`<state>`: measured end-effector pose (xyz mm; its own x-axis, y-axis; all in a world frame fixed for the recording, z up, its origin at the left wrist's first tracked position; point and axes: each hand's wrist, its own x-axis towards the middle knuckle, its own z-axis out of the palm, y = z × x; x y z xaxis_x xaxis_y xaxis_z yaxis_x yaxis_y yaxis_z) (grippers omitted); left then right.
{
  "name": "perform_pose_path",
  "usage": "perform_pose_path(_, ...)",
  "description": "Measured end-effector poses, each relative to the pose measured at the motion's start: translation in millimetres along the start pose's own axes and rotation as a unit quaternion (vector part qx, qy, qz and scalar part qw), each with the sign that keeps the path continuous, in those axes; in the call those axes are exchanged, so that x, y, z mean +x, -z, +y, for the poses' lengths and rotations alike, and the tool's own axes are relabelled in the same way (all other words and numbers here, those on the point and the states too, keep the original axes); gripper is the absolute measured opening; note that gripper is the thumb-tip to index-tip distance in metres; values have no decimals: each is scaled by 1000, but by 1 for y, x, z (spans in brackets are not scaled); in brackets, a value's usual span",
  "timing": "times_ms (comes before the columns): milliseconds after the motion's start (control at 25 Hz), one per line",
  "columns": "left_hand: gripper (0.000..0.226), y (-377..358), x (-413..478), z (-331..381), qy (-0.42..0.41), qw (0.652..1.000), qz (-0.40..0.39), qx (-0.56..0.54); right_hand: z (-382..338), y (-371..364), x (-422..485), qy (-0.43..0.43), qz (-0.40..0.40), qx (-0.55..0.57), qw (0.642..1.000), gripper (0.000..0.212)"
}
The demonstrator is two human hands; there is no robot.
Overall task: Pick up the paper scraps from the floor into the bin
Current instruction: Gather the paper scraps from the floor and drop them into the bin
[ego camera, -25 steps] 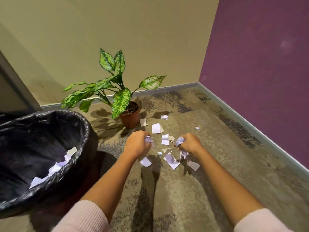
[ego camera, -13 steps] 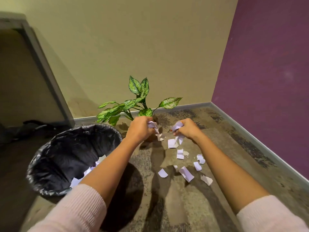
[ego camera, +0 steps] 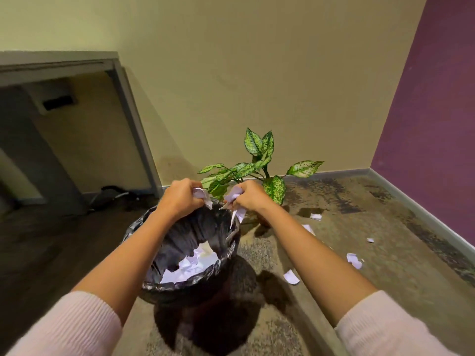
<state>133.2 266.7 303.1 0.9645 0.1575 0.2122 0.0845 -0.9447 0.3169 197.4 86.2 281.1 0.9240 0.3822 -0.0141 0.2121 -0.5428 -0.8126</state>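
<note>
1. The left hand [ego camera: 180, 199] has its fingers [ego camera: 191, 201] curled tight round a wad of crumpled white paper scraps [ego camera: 201, 194]. The right hand [ego camera: 253, 199] is clenched the same way on a second wad [ego camera: 236, 195], with a thin strip [ego camera: 234, 217] hanging down from it.
2. The round bin lined with a black plastic bag [ego camera: 180, 285] lies below the fingers and back toward the person. Both fists sit over its far rim, not over the middle of its mouth.
3. The left fingers are over the opening. The right fingers are at the rim's far-right edge, and I cannot tell whether the strip touches the liner.
4. A pile of white scraps [ego camera: 190, 265] lies in the bottom of the bin, below both fists.
5. The left hand could probably let go where it is. The right hand looks better drawn toward the left one first, or pieces may fall outside by the potted green plant [ego camera: 257, 163].
6. Loose white scraps [ego camera: 291, 276] lie on the carpeted floor [ego camera: 334, 291], down and to the right of the right fingers and well apart from them. That hand is the nearer one.
</note>
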Motion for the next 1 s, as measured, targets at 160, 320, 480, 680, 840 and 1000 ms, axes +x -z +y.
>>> perform_pose_path(160, 35, -8, -9, -32, 26, 997, -65, 38, -10, -45, 4, -9, -38, -37, 999, 20)
perform_pose_path(320, 33, -18, -13, -49, 41, 989, -133, 42, -12, -68, -1, 10, -63, -47, 997, 26)
perform_pose_path(480, 45, -26, -16, -53, 51, 982, -178, 45, -11, -70, -5, 20, -96, -49, 994, 43)
perform_pose_path(680, 55, -28, -16, -53, 67, 965, -253, 10, -11, -65, -6, 12, -124, -31, 992, 51)
perform_pose_path(840, 79, -28, -15, -48, 54, 966, -254, 19, -8, -57, -6, 8, -104, -31, 994, 49)
perform_pose_path(1000, 98, -31, -12, -36, 45, 969, -239, 45, 1, -42, -8, 2, -61, -14, 998, 41)
